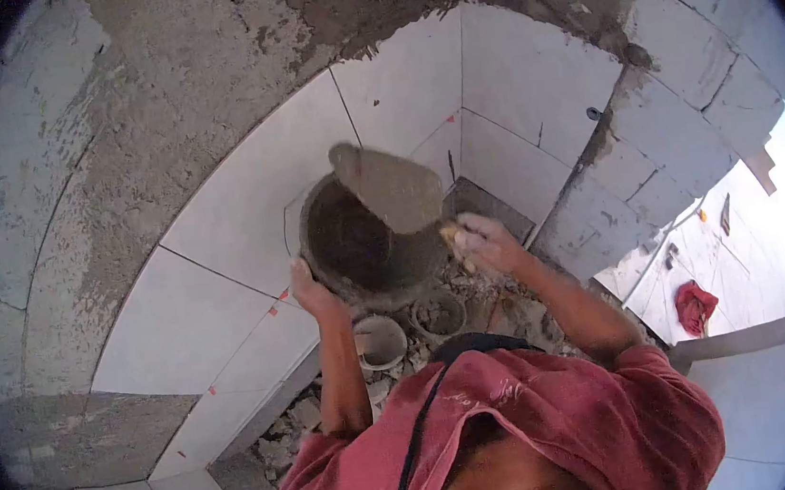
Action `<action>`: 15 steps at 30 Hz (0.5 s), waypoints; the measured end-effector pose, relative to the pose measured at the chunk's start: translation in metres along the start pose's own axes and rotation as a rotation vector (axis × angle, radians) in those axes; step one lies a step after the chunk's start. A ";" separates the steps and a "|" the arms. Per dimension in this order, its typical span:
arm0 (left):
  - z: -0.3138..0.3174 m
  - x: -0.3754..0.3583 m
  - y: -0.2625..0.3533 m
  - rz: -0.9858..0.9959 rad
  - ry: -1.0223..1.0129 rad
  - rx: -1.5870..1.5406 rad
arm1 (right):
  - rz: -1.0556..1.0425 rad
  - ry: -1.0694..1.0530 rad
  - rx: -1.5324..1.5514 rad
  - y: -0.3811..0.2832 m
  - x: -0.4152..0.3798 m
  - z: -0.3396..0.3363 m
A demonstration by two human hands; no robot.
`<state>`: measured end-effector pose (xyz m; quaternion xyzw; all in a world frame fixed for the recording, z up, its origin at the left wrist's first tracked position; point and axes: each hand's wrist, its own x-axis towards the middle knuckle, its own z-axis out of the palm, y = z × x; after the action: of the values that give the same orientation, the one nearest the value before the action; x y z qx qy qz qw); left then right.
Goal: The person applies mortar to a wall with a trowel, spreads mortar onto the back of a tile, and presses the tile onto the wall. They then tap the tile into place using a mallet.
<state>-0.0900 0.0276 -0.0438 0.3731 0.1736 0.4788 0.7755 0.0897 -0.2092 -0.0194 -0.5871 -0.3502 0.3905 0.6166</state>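
Note:
My left hand [314,290] is closed on the near left rim of a dark mortar bucket [371,290], whose inside is dark and coated. In my right hand [486,243] is the yellowish handle of a trowel [391,188]. Its broad blade, grey with mortar, hangs over the far right part of the bucket's mouth and points up toward the tiled wall. The blade covers part of the bucket's opening.
White wall tiles [252,183] with small red spacers surround the corner. Below the bucket stand a small light pail [381,342] and a smaller dark bucket [439,315] among rubble [296,418]. A red cloth [696,307] lies on the bright floor at right.

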 end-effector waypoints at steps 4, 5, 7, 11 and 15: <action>-0.017 -0.033 0.006 0.100 0.049 0.134 | -0.367 0.184 -0.289 -0.012 0.049 -0.008; -0.021 -0.041 0.008 0.119 0.063 0.186 | -0.388 0.279 -0.373 -0.028 0.057 -0.001; -0.042 -0.055 0.010 0.105 0.120 0.222 | -0.418 0.366 -0.463 -0.045 0.080 0.009; -0.059 -0.088 0.030 0.026 0.316 0.295 | -0.483 0.507 -0.345 -0.038 0.138 0.013; -0.080 -0.111 0.038 0.002 0.571 0.413 | -0.831 0.749 -0.673 -0.028 0.174 -0.009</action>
<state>-0.2165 -0.0262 -0.0777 0.3734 0.4764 0.5192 0.6034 0.1785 -0.0579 0.0029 -0.6602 -0.4126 -0.2426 0.5789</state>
